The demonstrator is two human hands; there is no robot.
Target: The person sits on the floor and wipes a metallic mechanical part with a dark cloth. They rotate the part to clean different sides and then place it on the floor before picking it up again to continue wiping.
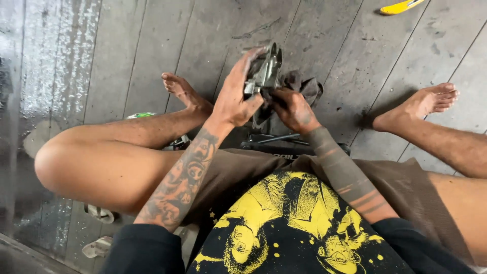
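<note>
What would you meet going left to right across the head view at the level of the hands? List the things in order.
Bare foot → left hand → grey metal part → right hand with dark rag → other bare foot.

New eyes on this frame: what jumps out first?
At centre top, two grimy hands work a grey metal part: the left hand grips its side while the right hand presses a dark rag against it. Below them, bare legs spread over the grey plank floor, and a yellow object lies at the top right edge.
</note>
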